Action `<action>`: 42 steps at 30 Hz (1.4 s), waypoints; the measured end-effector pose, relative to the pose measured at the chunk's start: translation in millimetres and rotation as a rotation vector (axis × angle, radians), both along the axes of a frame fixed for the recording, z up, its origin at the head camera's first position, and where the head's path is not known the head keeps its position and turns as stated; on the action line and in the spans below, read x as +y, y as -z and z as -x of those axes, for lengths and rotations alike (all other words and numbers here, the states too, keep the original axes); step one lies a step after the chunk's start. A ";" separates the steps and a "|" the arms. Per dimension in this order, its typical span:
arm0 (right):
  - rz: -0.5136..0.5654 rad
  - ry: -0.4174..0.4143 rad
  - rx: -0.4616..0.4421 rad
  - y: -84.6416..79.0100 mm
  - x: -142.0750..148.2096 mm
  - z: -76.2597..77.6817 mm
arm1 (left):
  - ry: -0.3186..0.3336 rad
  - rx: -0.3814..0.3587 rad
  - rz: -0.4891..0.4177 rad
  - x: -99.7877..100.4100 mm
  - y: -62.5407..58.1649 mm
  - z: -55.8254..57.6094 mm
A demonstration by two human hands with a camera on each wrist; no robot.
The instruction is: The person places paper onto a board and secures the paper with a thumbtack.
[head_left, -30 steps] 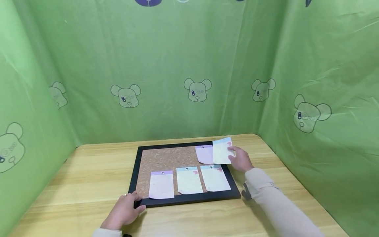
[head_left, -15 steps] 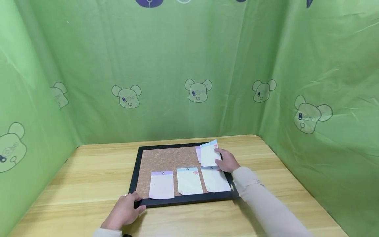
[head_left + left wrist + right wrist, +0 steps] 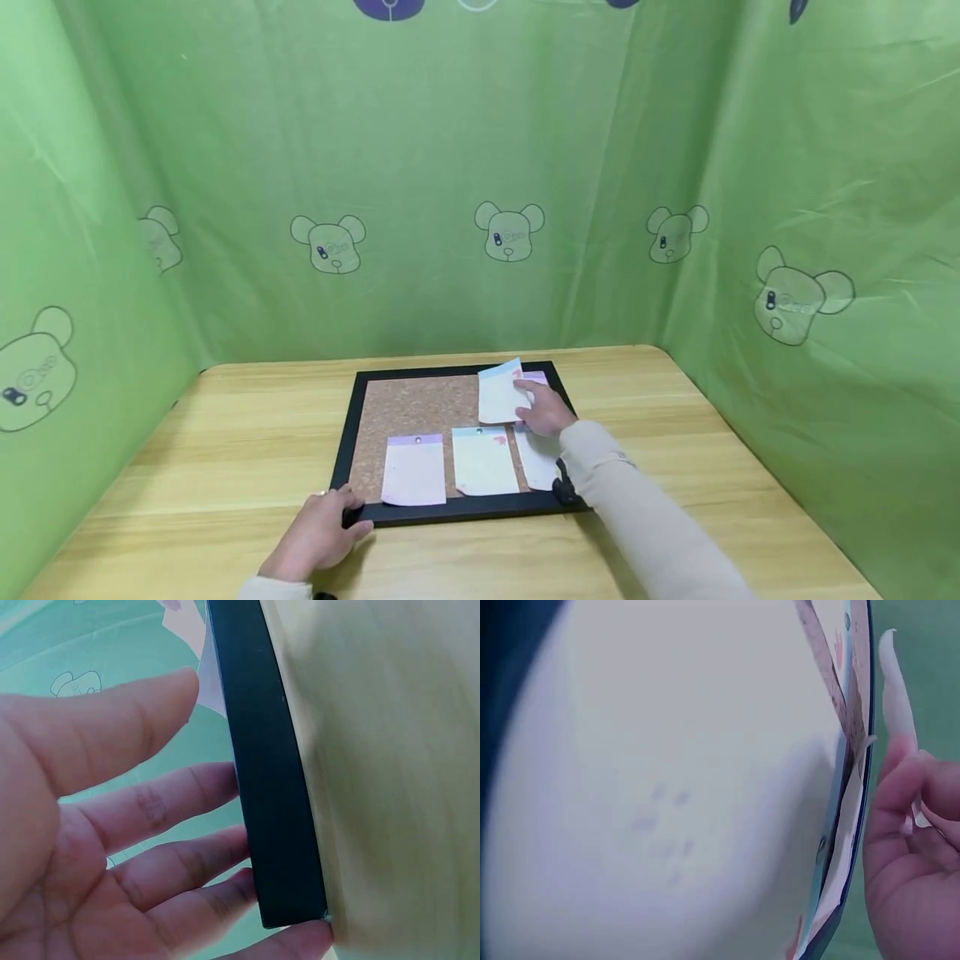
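Observation:
A black-framed cork board [image 3: 416, 402] lies on the table. My left hand [image 3: 318, 533] rests at its near left corner; in the left wrist view the fairly straight fingers [image 3: 191, 859] touch the black frame edge [image 3: 262, 757], thumb apart from it. My right hand [image 3: 549, 412] pinches the right edge of a blue-topped paper note [image 3: 498, 398] over the upper right of the board. In the right wrist view, the note [image 3: 897, 690] stands nearly edge-on between thumb and finger. A purple-topped note [image 3: 536, 377] is mostly hidden behind that hand.
Along the board's near side are a pinned purple-topped note [image 3: 415, 475], a pinned blue-topped note [image 3: 486, 468] and another note [image 3: 537, 462] partly covered by the right hand and sleeve. Green curtains [image 3: 420, 300] with bear prints surround the wooden table [image 3: 247, 433].
My right hand has carried the blue-topped note leftward across the upper right of the board, uncovering part of the purple-topped note's right side. My left hand stays at the corner.

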State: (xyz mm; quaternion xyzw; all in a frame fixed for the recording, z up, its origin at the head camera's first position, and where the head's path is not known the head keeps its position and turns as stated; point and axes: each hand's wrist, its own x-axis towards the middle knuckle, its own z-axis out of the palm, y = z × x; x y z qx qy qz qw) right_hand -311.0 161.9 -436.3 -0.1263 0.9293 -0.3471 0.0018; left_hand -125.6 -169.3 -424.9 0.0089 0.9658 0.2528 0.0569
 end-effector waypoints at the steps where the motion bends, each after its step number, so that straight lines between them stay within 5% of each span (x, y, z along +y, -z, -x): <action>1: 0.007 -0.005 -0.012 -0.4 -2.3 -0.1 | -0.001 -0.002 -0.003 0.1 -0.1 -0.1; 15: 0.166 -0.041 -0.211 6.7 -25.9 9.5 | -0.029 -0.067 -0.008 1.6 1.5 2.4; 31: -0.234 -0.135 0.011 2.5 -34.6 16.4 | -0.008 -0.046 0.008 0.1 0.9 4.8; 42: -0.206 -0.148 -0.044 12.2 -31.7 23.9 | -0.016 -0.050 0.006 -0.3 0.4 3.7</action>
